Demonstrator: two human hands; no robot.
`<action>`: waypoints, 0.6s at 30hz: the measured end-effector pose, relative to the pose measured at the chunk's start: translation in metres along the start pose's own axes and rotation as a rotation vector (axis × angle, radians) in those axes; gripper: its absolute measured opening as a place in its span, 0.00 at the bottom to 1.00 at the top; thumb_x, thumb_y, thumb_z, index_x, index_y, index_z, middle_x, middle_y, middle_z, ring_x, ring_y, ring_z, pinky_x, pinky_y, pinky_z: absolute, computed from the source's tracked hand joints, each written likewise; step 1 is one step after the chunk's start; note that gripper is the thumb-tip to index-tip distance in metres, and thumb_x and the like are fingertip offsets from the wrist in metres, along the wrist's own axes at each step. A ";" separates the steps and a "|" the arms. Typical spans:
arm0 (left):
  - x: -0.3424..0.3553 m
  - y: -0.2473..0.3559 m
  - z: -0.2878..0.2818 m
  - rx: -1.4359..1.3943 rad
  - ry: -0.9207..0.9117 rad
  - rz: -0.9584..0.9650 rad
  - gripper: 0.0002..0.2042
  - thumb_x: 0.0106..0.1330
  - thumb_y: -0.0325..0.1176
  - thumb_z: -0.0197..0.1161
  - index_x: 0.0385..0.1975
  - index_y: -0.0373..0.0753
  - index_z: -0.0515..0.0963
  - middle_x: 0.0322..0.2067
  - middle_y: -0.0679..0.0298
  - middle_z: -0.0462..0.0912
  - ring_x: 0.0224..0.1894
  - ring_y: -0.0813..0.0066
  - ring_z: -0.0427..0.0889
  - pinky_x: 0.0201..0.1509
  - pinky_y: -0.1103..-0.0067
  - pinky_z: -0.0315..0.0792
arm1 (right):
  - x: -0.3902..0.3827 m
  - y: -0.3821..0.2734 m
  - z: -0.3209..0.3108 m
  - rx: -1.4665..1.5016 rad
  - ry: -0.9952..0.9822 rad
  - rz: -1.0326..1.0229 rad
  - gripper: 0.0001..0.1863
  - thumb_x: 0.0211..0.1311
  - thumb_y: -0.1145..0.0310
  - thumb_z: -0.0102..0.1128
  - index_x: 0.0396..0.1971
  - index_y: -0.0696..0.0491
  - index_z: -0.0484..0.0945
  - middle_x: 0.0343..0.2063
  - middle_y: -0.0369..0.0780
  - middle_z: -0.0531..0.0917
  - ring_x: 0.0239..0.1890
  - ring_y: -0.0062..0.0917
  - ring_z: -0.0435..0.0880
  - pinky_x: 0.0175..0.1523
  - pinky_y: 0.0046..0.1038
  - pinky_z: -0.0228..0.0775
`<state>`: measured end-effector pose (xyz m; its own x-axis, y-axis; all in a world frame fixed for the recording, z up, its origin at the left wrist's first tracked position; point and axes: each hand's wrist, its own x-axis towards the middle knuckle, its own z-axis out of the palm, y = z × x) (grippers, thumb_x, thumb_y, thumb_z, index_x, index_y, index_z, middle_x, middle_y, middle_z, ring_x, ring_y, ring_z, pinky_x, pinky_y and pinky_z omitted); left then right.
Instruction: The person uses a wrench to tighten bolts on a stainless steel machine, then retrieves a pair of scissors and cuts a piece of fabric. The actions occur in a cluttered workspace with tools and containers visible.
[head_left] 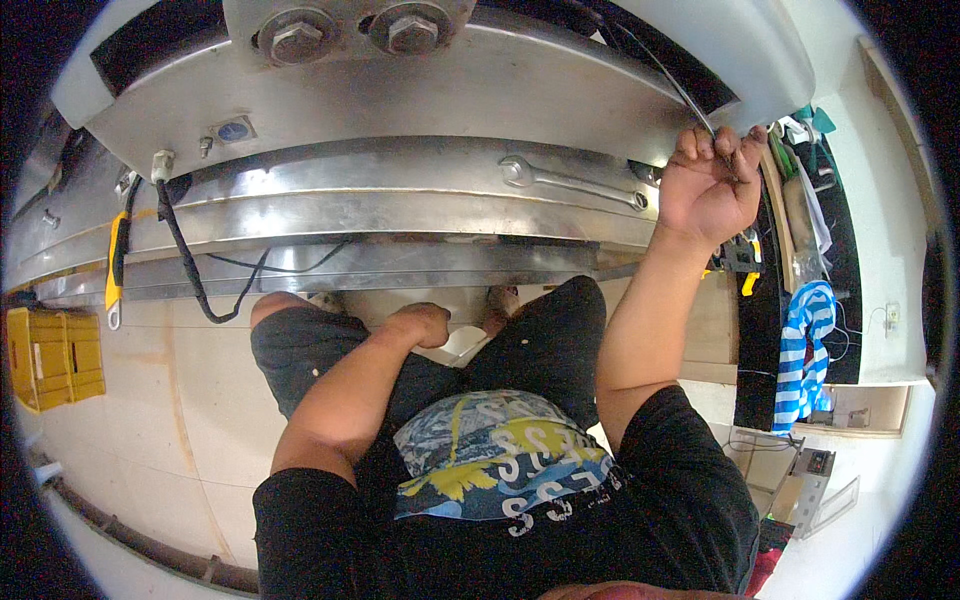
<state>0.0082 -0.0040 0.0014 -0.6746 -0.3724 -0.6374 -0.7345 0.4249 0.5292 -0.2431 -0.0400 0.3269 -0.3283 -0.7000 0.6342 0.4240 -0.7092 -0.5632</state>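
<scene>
My right hand is raised at the right end of the steel machine, its fingers curled on a thin metal rod that slants up into a dark opening. My left hand hangs low between my knees, fingers curled in, with anything in them hidden. A large combination wrench lies on the steel rail just left of my right hand. Two big bolts sit on a plate at the top of the machine.
A black cable loops down from a fitting at the left, beside a yellow-handled tool. A yellow crate stands on the floor at far left. At right, a dark bench holds tools and a blue-striped cloth.
</scene>
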 end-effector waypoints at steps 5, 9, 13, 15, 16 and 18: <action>0.005 -0.002 0.006 -0.018 0.033 0.019 0.24 0.61 0.32 0.54 0.59 0.40 0.76 0.59 0.48 0.77 0.61 0.53 0.77 0.65 0.64 0.70 | -0.002 0.007 0.007 0.019 0.012 -0.029 0.20 0.58 0.73 0.52 0.52 0.47 0.77 0.31 0.39 0.78 0.34 0.27 0.72 0.41 0.29 0.63; 0.017 0.000 0.005 0.039 -0.081 0.011 0.28 0.65 0.42 0.55 0.67 0.46 0.69 0.65 0.54 0.72 0.66 0.53 0.71 0.69 0.63 0.66 | -0.008 0.013 0.028 -0.108 -0.007 -0.095 0.20 0.61 0.73 0.53 0.54 0.46 0.71 0.32 0.39 0.79 0.32 0.30 0.76 0.40 0.35 0.70; 0.015 0.002 0.006 0.050 -0.050 0.015 0.25 0.62 0.36 0.54 0.62 0.42 0.74 0.61 0.51 0.76 0.63 0.53 0.75 0.66 0.64 0.69 | -0.041 0.050 0.093 -0.675 0.000 -0.251 0.16 0.59 0.75 0.61 0.49 0.51 0.77 0.32 0.39 0.82 0.35 0.31 0.82 0.41 0.33 0.76; 0.012 0.002 0.006 0.047 -0.023 0.010 0.24 0.60 0.33 0.54 0.59 0.40 0.76 0.58 0.49 0.78 0.61 0.53 0.77 0.64 0.64 0.70 | -0.045 0.066 0.119 -1.170 -0.213 -0.423 0.10 0.57 0.73 0.65 0.40 0.54 0.82 0.33 0.40 0.84 0.37 0.29 0.84 0.42 0.30 0.76; 0.007 0.004 0.003 0.048 -0.019 0.010 0.24 0.60 0.33 0.54 0.59 0.40 0.77 0.58 0.48 0.78 0.61 0.53 0.77 0.64 0.64 0.70 | -0.043 0.070 0.129 -1.276 -0.356 -0.547 0.07 0.56 0.72 0.67 0.36 0.55 0.84 0.33 0.40 0.85 0.37 0.28 0.84 0.42 0.28 0.76; 0.004 0.002 0.000 0.044 -0.018 -0.001 0.25 0.62 0.37 0.54 0.61 0.42 0.74 0.59 0.50 0.77 0.62 0.52 0.76 0.65 0.63 0.70 | -0.043 0.072 0.132 -1.178 -0.374 -0.584 0.12 0.55 0.76 0.66 0.40 0.57 0.81 0.31 0.40 0.84 0.35 0.26 0.84 0.39 0.27 0.78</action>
<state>0.0045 -0.0045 0.0001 -0.6725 -0.3582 -0.6476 -0.7306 0.4608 0.5038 -0.0873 -0.0499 0.3294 0.1151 -0.3453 0.9314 -0.7214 -0.6736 -0.1605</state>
